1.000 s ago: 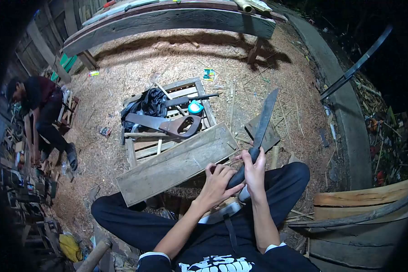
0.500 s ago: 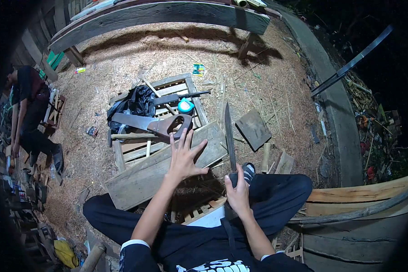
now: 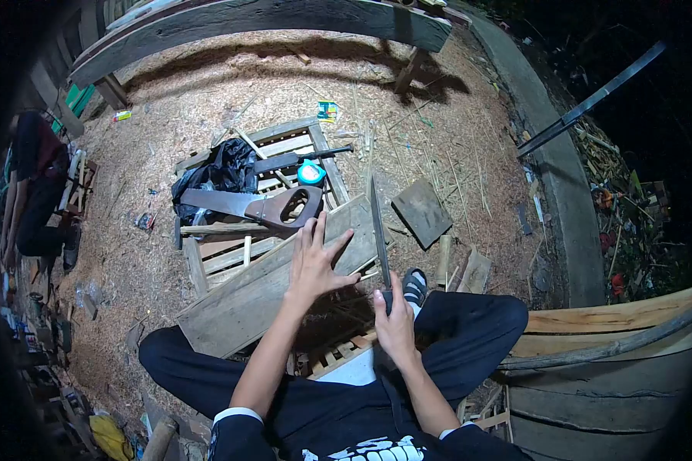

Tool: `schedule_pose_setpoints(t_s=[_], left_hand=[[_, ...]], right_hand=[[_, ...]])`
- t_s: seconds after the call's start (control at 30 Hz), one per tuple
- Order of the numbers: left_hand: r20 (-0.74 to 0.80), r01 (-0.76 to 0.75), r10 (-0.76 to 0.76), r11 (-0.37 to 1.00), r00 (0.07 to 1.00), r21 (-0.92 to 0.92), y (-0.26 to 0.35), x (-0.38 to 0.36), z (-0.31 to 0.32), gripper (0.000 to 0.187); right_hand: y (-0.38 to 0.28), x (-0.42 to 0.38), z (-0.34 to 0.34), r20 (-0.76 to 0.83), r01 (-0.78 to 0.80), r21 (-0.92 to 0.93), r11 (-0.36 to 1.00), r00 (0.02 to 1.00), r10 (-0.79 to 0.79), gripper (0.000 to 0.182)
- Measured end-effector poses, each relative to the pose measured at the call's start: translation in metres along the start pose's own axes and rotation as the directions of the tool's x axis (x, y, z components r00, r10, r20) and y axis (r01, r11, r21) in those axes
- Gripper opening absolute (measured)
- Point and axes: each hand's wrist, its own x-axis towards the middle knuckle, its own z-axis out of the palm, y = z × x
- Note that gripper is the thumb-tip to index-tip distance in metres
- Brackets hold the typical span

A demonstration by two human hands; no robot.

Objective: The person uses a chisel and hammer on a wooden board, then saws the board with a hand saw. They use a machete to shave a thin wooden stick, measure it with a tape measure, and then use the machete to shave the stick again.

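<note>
My right hand point(image 3: 394, 329) grips the dark handle of a machete point(image 3: 379, 234), thumb and index finger along it. The long, narrow blade points away from me, tip up beside the end of a grey wooden plank point(image 3: 242, 306). Over that plank my left hand point(image 3: 314, 265) is spread open, palm down and holding nothing. Its fingertips come close to the wooden handle of a handsaw point(image 3: 227, 203). The saw lies on a slatted wooden frame point(image 3: 197, 265), beside a black plastic bag point(image 3: 228, 165), a turquoise tape measure point(image 3: 311, 173) and a black-handled blade point(image 3: 281, 163).
A square board point(image 3: 423, 213) lies on the shaving-covered ground point(image 3: 469, 154) at right. A long timber bench point(image 3: 231, 34) spans the back. Planks point(image 3: 584, 407) lean at lower right. Another person point(image 3: 38, 184) bends over at far left.
The camera view has shifted slightly. The machete's tip has swung a little left, while the left hand stays spread over the plank. The other person has moved slightly left.
</note>
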Motion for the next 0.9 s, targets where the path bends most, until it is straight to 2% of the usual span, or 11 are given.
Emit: schedule_pose_setpoints(t_s=[0.17,0.23,0.37,0.43,0.57,0.7,0.9], left_hand=[[0.014,0.008,-0.008,1.000,1.000,0.010,0.001,0.000,0.000,0.101],[0.023,0.001,-0.002,1.000,1.000,0.025,0.000,-0.001,0.000,0.099],[0.016,-0.008,0.008,1.000,1.000,0.012,-0.002,0.001,-0.002,0.097],[0.017,-0.010,0.009,1.000,1.000,0.020,0.000,0.002,-0.002,0.096],[-0.005,-0.026,0.026,0.999,1.000,0.020,-0.002,0.004,-0.001,0.096],[-0.038,-0.028,0.029,1.000,0.999,0.008,-0.003,0.005,0.002,0.096],[-0.009,0.026,-0.026,1.000,1.000,0.006,-0.002,0.003,0.003,0.098]], right_hand=[[-0.001,-0.011,0.010,-0.056,0.020,-0.042,0.999,0.998,-0.022,0.057],[-0.009,-0.009,0.009,-0.009,-0.080,-0.046,0.996,0.997,0.080,0.057],[-0.004,-0.022,0.006,0.005,-0.091,-0.100,0.991,0.996,0.092,0.057],[-0.001,-0.032,0.005,-0.038,-0.064,-0.077,0.995,0.997,0.061,0.057],[-0.011,-0.024,0.005,-0.009,-0.138,0.044,0.990,0.990,0.138,0.057],[-0.004,-0.030,0.003,-0.057,-0.058,-0.008,0.998,0.997,0.057,0.053],[-0.007,-0.035,-0.002,-0.056,-0.044,-0.040,0.998,0.998,0.042,0.053]])
